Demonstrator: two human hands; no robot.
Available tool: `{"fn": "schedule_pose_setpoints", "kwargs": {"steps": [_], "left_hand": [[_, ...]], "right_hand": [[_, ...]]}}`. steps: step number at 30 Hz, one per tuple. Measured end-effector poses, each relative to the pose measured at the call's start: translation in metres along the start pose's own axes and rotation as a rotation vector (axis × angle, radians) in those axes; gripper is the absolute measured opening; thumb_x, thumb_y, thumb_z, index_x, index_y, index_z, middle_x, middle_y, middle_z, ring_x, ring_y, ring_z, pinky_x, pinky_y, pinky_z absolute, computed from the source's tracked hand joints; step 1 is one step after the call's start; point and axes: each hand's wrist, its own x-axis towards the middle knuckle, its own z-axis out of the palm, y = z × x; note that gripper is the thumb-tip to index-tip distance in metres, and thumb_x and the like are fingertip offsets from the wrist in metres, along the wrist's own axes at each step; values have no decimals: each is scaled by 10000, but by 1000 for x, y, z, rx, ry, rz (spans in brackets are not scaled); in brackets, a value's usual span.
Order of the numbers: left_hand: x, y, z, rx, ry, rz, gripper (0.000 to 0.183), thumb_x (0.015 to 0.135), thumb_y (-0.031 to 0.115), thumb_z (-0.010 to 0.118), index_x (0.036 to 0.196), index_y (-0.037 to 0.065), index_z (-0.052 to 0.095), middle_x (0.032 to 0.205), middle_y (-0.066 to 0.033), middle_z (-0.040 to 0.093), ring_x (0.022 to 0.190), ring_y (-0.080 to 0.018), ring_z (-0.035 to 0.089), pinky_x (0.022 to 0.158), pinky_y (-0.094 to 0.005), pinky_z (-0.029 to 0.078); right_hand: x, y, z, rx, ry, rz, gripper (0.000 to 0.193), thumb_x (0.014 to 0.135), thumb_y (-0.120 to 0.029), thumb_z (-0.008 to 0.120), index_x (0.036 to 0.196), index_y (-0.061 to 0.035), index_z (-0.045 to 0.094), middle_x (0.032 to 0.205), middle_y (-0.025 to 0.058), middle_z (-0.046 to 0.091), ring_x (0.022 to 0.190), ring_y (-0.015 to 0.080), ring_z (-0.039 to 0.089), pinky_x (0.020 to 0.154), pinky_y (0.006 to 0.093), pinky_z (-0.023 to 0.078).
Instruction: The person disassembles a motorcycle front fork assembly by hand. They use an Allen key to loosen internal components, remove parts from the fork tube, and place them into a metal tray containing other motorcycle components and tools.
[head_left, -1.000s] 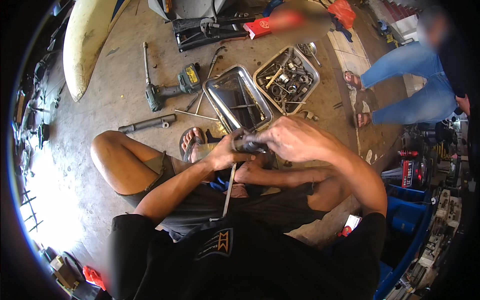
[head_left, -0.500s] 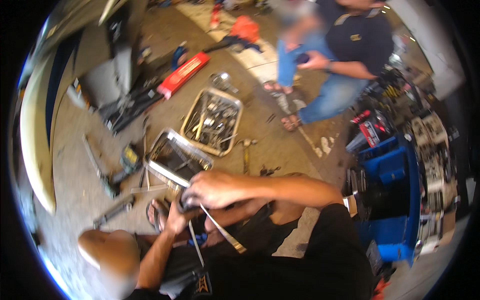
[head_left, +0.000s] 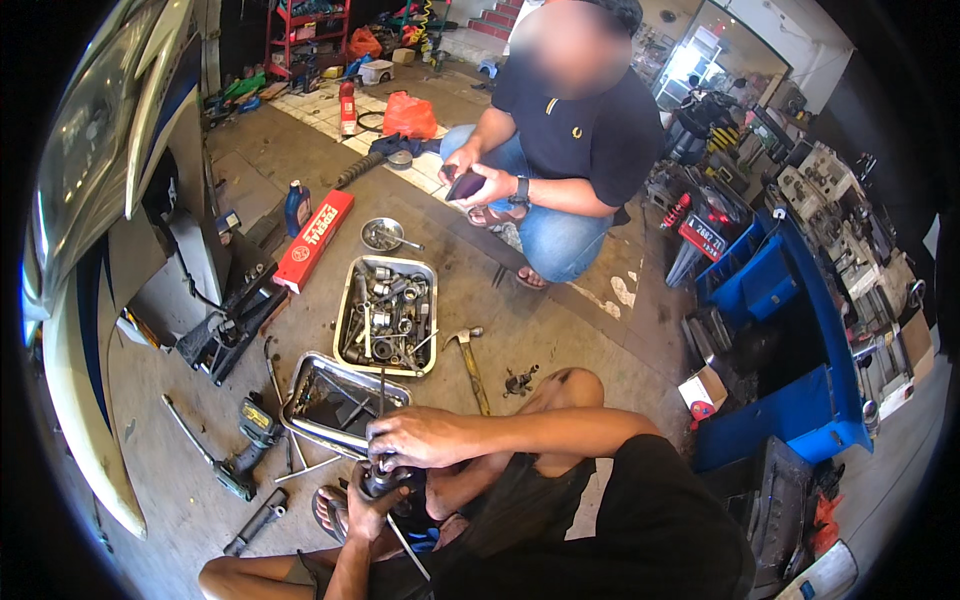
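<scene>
My left hand (head_left: 368,512) is wrapped round a dark, greasy metal part (head_left: 380,482) in front of my knees. A thin metal shaft (head_left: 408,548) slants down from beneath that part. My right hand (head_left: 418,437) is closed just above it, its fingers curled down toward the part's top. From that fist a slim rod-like tool (head_left: 382,390) points up; its lower end is hidden by my fingers. Just beyond my hands lies a metal tray (head_left: 300,375) with dark liquid and a few tools in it.
A second tray (head_left: 432,290) full of sockets and fittings lies beyond. Around them are a hammer (head_left: 470,370), cordless power tool (head_left: 250,440), round dish (head_left: 382,234) and red box (head_left: 315,240). A person (head_left: 580,140) squats opposite with a phone. Blue cabinet (head_left: 780,280) at right; motorcycle bodywork (head_left: 75,400) at left.
The long, thin tool at my right hand pointed down to the right before; now a rod points up from that hand. My view has tilted up, showing more of the room.
</scene>
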Motion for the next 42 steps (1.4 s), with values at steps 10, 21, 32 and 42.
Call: {"fn": "schedule_pose_setpoints", "kwargs": {"steps": [10,21,32,42], "left_hand": [[5,-13,-5,-40,-17,19,534,657,35,848,1089,18,534,1009,-77,627,912,-168,615,816,-302,519],[11,-19,-5,54,-24,-28,589,650,49,851,1139,13,524,1033,-83,622,939,-172,603,825,-308,510],[15,-11,6,-270,-46,-140,574,655,-89,797,1132,20,497,1042,-115,614,955,-196,636,820,-329,553],[14,-17,-2,-188,-68,-131,552,675,-74,800,1125,15,492,1030,-119,626,954,-198,638,830,-340,549]], "right_hand": [[-4,25,30,175,138,-99,281,880,-234,657,1043,-9,614,990,165,586,902,359,622,788,457,508],[-14,32,32,188,209,-144,270,891,-223,645,1084,-35,625,1019,169,576,994,344,581,878,439,471],[-18,32,13,248,92,-114,295,895,-118,540,1162,-7,596,1184,194,536,1144,352,535,980,426,445],[-21,26,8,302,71,-85,311,913,-113,511,1192,16,554,1221,207,511,1202,367,489,1031,439,395]]}}
